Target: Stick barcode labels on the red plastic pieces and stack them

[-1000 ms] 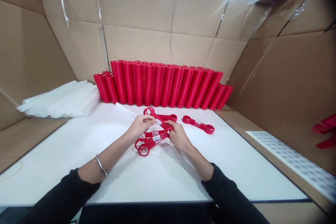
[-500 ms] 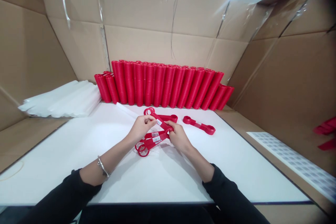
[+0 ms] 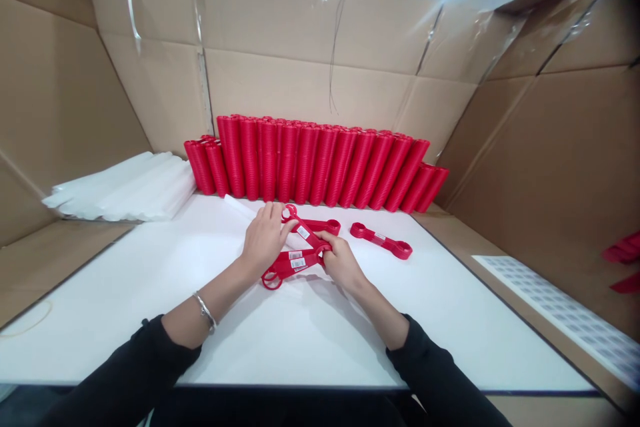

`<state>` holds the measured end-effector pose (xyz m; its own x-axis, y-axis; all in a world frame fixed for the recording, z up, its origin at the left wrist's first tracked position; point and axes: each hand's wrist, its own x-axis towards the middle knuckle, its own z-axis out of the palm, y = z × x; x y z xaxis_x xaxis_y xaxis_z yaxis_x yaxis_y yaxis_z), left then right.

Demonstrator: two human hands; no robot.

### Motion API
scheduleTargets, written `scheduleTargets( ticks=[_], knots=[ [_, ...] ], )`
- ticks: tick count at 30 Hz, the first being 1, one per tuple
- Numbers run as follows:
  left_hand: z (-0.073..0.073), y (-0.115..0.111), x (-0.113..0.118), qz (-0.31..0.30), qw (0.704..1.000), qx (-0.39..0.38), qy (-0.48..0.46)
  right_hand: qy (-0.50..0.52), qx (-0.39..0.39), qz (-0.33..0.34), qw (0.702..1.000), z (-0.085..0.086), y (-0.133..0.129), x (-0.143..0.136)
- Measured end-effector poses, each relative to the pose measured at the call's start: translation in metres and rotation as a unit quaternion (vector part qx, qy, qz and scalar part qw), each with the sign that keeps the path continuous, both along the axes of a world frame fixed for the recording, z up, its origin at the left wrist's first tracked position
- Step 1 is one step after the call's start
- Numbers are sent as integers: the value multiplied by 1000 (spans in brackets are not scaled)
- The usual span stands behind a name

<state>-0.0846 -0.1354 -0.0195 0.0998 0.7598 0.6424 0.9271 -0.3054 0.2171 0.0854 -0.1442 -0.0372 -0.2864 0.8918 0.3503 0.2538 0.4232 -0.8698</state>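
Observation:
Several flat red pieces with rings at their ends (image 3: pixel 299 259) are fanned out in my right hand (image 3: pixel 341 257), which pinches them at their shared right end. White barcode labels show on them. My left hand (image 3: pixel 265 235) is at the upper left of the fan, its fingers extended and its thumb by the upper piece. Behind the hands lies another red piece (image 3: pixel 325 225), partly covered. A small red stack with a label (image 3: pixel 381 240) rests to the right on the white table (image 3: pixel 380 340).
Tall stacks of red pieces (image 3: pixel 320 163) stand in a row along the cardboard back wall (image 3: pixel 280 27). White sleeves (image 3: pixel 125 187) are piled at the left, and a single one (image 3: pixel 239 207) lies behind my left hand. A label sheet (image 3: pixel 555 307) lies at the right.
My left hand has opened from a pinch near the upper piece's label and moved up and left toward its ringed end. The lower fanned pieces have drawn closer together.

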Motion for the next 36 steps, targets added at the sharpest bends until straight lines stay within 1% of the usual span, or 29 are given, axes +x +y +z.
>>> scheduleTargets(
  ticks=[2, 4, 7, 9, 12, 17, 19, 21, 23, 26, 28, 30, 33, 36],
  knots=[
    [1, 2, -6, -2, 999, -12, -43, 7, -1, 12, 1000, 1, -1, 0],
    [1, 3, -9, -24, 996, -33, -81, 9, -3, 17, 1000, 2, -1, 0],
    [1, 4, -12, -52, 990, -45, -126, -1, -14, 2, 1000, 1, 0, 1],
    [1, 6, -12, -59, 987, -42, -144, -3, -19, -5, 1000, -1, 1, 1],
    [0, 7, -12, -68, 986, -45, -143, 6, -16, -9, 1000, -2, 3, 2],
    [-1, 4, -10, -72, 993, -44, -80, 11, -11, -34, 999, -1, 6, 5],
    [-2, 6, -11, -78, 993, -67, -50, 5, -8, -29, 1000, 0, 6, 8],
    [-3, 12, -16, -97, 990, -95, -30, -7, -4, -17, 1000, 1, 7, 10],
    [-4, 21, -25, -133, 985, -113, -19, -17, -1, -6, 1000, 4, 7, 14],
    [-7, 36, -40, -210, 969, -129, 10, -23, -9, 19, 1000, 9, 6, 20],
    [-8, 44, -46, -256, 953, -153, 58, -30, -28, 46, 998, 11, 5, 23],
    [-10, 48, -48, -279, 936, -184, 113, -36, -60, 61, 996, 11, 5, 26],
    [-12, 50, -45, -271, 926, -213, 156, -35, -104, 56, 992, 6, 5, 27],
    [-13, 54, -40, -238, 934, -207, 170, -29, -129, 44, 990, 1, 7, 27]
  ],
)
